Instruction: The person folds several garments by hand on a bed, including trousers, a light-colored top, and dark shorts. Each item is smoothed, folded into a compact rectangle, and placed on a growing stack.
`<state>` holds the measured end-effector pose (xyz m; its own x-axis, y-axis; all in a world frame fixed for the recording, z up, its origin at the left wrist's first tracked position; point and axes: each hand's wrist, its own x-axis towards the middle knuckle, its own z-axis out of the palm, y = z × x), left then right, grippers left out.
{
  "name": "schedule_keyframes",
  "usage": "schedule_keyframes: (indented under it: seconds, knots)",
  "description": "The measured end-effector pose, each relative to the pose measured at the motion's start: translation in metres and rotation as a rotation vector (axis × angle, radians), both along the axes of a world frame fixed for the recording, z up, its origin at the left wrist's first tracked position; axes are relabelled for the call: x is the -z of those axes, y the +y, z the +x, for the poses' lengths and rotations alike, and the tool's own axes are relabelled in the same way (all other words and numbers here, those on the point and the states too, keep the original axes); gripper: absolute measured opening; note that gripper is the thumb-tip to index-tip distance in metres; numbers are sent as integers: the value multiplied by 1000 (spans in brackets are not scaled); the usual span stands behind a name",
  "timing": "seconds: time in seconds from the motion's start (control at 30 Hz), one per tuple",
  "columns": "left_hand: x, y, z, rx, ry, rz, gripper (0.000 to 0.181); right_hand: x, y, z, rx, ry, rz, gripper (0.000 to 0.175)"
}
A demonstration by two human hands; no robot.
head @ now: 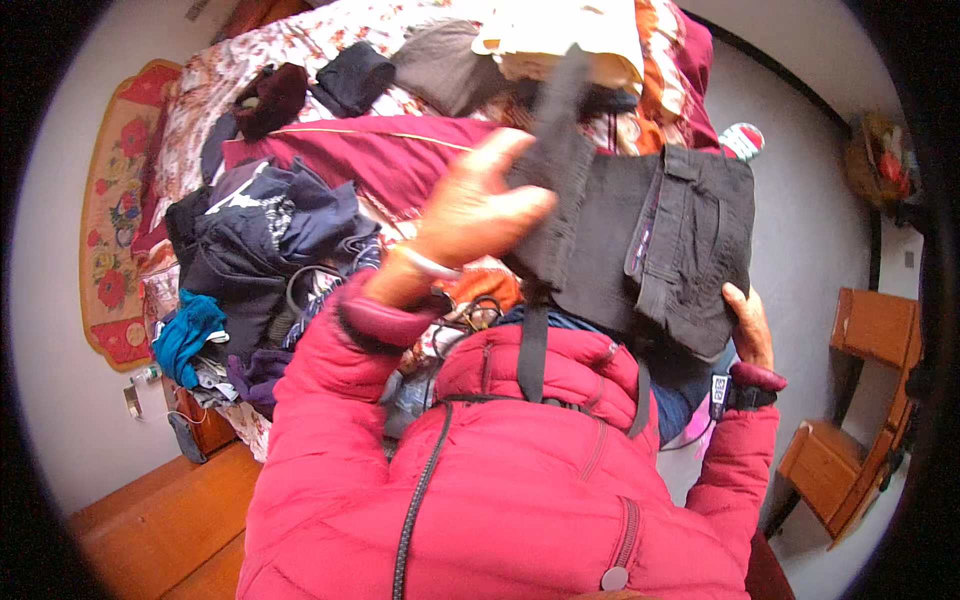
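Dark trousers [600,225], partly folded, lie across my lap at the bed's edge, with the waistband and a pocket on the right. My right hand [750,322] grips their lower right edge, thumb on top and fingers hidden beneath. My left hand [480,206], with a pale bangle at the wrist, is at the left part of the trousers, thumb and fingers apart; it is blurred, and whether it touches the cloth cannot be told. A blurred strip of the dark cloth sticks up beyond it.
The bed [225,75] has a flowered sheet and a maroon cloth [360,150]. A heap of dark clothes [255,225] lies left, a teal garment [187,337] below it. Rolled dark garments [352,79] and a pale folded pile [570,37] are at the far side. Wooden furniture [832,457] stands right.
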<state>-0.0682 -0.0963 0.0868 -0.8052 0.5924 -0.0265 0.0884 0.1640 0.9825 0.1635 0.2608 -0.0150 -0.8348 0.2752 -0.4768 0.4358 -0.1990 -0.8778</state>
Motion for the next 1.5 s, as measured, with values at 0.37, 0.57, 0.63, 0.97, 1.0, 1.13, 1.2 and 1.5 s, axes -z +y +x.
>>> schedule_keyframes:
  seconds: [0.37, 0.57, 0.63, 0.97, 1.0, 1.13, 1.2, 1.5]
  knots:
    - [40, 202, 143, 421, 412, -54, 30, -30, -19, 5, 151, 34, 110, 34]
    - [74, 185, 146, 506, 575, 68, 74, 6, -6, 29, 266, 67, -85, 31]
    - [81, 179, 148, 508, 684, 89, 81, 13, -3, 42, 423, 148, -338, 35]
    - [79, 158, 135, 471, 713, 112, 33, -19, -19, 1, 354, -62, 177, 27]
    - [79, 148, 117, 277, 735, 156, 37, -33, -22, -2, 324, 26, 130, 27]
    - [95, 91, 45, -230, 117, 113, 43, -91, -33, -27, 299, 140, 4, 28]
    - [107, 54, 23, -42, -817, 301, 64, -114, -48, -50, 263, 213, -56, 32]
    - [85, -70, -9, -96, -1164, 950, 44, -133, -128, -207, -159, 208, -102, 39]
